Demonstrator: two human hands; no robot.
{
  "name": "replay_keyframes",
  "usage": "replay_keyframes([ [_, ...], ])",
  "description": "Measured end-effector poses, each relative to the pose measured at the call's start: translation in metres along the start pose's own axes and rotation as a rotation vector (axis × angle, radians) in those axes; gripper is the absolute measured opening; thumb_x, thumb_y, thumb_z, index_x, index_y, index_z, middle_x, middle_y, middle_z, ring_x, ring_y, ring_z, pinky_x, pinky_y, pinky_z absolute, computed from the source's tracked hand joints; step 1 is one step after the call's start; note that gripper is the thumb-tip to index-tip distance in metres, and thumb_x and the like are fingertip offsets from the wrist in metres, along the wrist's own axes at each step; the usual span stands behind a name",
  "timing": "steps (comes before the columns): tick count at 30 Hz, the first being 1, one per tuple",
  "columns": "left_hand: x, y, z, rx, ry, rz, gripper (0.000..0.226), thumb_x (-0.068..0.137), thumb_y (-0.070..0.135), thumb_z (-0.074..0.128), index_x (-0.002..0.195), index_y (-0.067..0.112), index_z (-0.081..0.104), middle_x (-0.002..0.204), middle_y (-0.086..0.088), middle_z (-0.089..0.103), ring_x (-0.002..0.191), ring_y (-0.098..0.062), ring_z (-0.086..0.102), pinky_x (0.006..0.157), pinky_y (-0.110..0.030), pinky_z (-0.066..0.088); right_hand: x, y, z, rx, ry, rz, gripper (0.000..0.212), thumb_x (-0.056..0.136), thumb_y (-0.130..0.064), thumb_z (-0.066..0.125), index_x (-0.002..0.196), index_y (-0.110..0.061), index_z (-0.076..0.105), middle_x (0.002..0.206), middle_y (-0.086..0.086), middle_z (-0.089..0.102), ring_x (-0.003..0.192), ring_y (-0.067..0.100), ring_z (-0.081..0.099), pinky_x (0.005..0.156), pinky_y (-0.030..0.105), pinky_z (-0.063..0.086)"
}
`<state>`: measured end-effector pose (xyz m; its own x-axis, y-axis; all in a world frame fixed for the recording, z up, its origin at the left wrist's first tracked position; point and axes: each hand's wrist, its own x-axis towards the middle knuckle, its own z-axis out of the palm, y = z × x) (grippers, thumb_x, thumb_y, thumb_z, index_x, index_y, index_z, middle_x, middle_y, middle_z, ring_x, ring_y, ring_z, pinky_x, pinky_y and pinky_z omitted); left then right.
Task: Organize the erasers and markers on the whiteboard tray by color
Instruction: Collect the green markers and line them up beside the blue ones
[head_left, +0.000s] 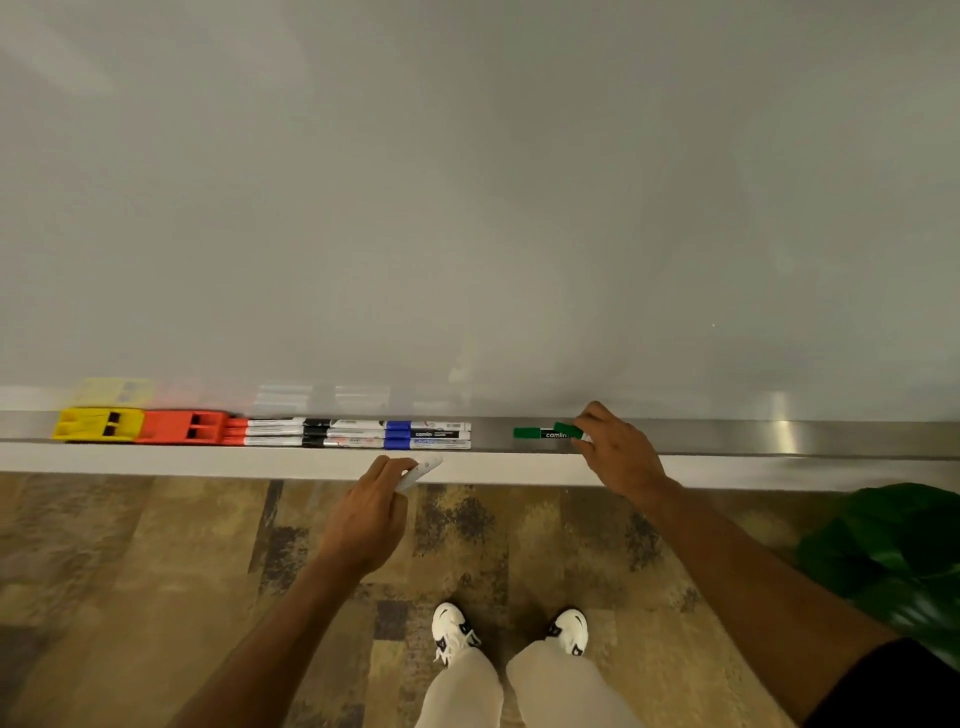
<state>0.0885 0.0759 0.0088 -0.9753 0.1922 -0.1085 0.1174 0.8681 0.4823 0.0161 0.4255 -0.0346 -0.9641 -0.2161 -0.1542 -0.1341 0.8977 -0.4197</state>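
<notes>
A metal whiteboard tray (727, 437) runs across the view. On its left lie a yellow eraser (96, 424) and an orange-red eraser (182, 427), touching. Right of them three rows of markers lie end to end: red-capped markers (260, 432), black-capped markers (337, 433), then blue-capped markers (426, 434). Further right, green markers (535, 433) lie on the tray with my right hand (618, 452) gripping one green marker at its right end. My left hand (371, 512) hovers below the tray's front edge, holding a white marker (421, 472) whose cap is hidden.
The whiteboard (467, 208) fills the upper view. Below the tray is patterned brown carpet (156, 571), with my white shoes (511, 631) close to the wall. A green plant (893, 551) stands at the right, near my right forearm.
</notes>
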Motion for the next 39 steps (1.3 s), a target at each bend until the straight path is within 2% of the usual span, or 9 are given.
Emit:
replay_keyframes([
  [3, -0.012, -0.024, -0.012, -0.010, -0.029, -0.029, 0.033, 0.095, 0.017, 0.046, 0.128, 0.022, 0.046, 0.108, 0.005, 0.051, 0.067, -0.007, 0.050, 0.055, -0.015, 0.035, 0.010, -0.021, 0.008, -0.009, -0.008, 0.001, 0.024, 0.093, -0.021, 0.059, 0.117, -0.015, 0.062, 0.107, -0.002, 0.051, 0.076, 0.020, 0.060, 0.071, 0.036, 0.057],
  [9, -0.024, -0.063, -0.029, 0.005, -0.045, -0.120, 0.035, 0.096, 0.020, 0.048, 0.131, 0.023, 0.046, 0.108, 0.005, 0.054, 0.067, -0.007, 0.053, 0.053, -0.018, 0.041, 0.024, -0.043, 0.020, -0.014, -0.047, -0.008, 0.028, 0.093, -0.015, 0.059, 0.120, -0.015, 0.062, 0.111, 0.002, 0.054, 0.081, 0.023, 0.061, 0.073, 0.037, 0.057],
  [17, -0.017, -0.070, -0.030, 0.025, -0.038, -0.081, 0.034, 0.095, 0.018, 0.049, 0.129, 0.024, 0.047, 0.106, 0.007, 0.054, 0.065, -0.004, 0.051, 0.051, -0.015, 0.036, 0.033, -0.053, 0.038, -0.060, -0.128, 0.045, 0.024, 0.092, -0.019, 0.061, 0.115, -0.017, 0.063, 0.113, 0.004, 0.054, 0.085, 0.022, 0.059, 0.076, 0.035, 0.054],
  [21, -0.007, -0.062, -0.029, 0.007, -0.049, -0.042, 0.034, 0.095, 0.017, 0.049, 0.129, 0.022, 0.048, 0.105, 0.005, 0.054, 0.069, -0.005, 0.050, 0.055, -0.020, 0.043, 0.036, -0.056, 0.046, -0.055, -0.153, 0.040, 0.022, 0.093, -0.020, 0.058, 0.113, -0.018, 0.065, 0.112, 0.004, 0.054, 0.083, 0.021, 0.057, 0.070, 0.034, 0.052],
  [24, 0.002, -0.057, -0.025, 0.004, -0.058, -0.005, 0.031, 0.095, 0.018, 0.046, 0.125, 0.020, 0.049, 0.102, 0.006, 0.048, 0.069, -0.006, 0.048, 0.056, -0.023, 0.045, 0.038, -0.054, 0.050, -0.058, -0.172, 0.044, 0.023, 0.093, -0.021, 0.057, 0.113, -0.017, 0.066, 0.113, 0.004, 0.054, 0.085, 0.021, 0.058, 0.071, 0.036, 0.052],
  [27, 0.016, -0.048, -0.020, -0.024, -0.034, 0.024, 0.024, 0.091, 0.021, 0.041, 0.112, 0.021, 0.053, 0.092, 0.010, 0.045, 0.062, -0.005, 0.045, 0.050, -0.018, 0.035, 0.036, -0.048, 0.051, -0.038, -0.196, 0.023, 0.026, 0.093, -0.023, 0.056, 0.118, -0.019, 0.065, 0.112, 0.003, 0.053, 0.081, 0.019, 0.057, 0.068, 0.033, 0.051],
  [32, 0.052, -0.016, 0.000, -0.077, -0.052, 0.077, 0.015, 0.092, 0.020, 0.043, 0.103, 0.020, 0.053, 0.088, 0.006, 0.044, 0.061, -0.008, 0.042, 0.051, -0.024, 0.033, 0.022, -0.034, 0.039, 0.087, -0.091, 0.034, 0.041, 0.093, -0.042, 0.049, 0.129, -0.023, 0.052, 0.115, -0.004, 0.051, 0.088, 0.016, 0.058, 0.075, 0.032, 0.051],
  [36, 0.085, 0.023, 0.023, -0.101, -0.132, 0.122, 0.021, 0.095, 0.015, 0.047, 0.115, 0.017, 0.053, 0.102, 0.005, 0.043, 0.067, -0.008, 0.048, 0.057, -0.020, 0.038, -0.003, -0.014, 0.020, 0.140, 0.076, 0.008, 0.022, 0.100, -0.040, 0.036, 0.116, -0.030, 0.048, 0.103, -0.008, 0.060, 0.077, 0.010, 0.057, 0.064, 0.030, 0.052],
  [39, 0.107, 0.051, 0.042, -0.038, -0.164, 0.207, 0.029, 0.096, 0.011, 0.046, 0.124, 0.016, 0.054, 0.110, -0.001, 0.047, 0.083, -0.013, 0.050, 0.075, -0.029, 0.048, -0.023, 0.004, 0.007, 0.113, 0.082, 0.020, 0.018, 0.099, -0.038, 0.037, 0.111, -0.030, 0.049, 0.101, -0.008, 0.061, 0.072, 0.009, 0.056, 0.059, 0.031, 0.052],
])
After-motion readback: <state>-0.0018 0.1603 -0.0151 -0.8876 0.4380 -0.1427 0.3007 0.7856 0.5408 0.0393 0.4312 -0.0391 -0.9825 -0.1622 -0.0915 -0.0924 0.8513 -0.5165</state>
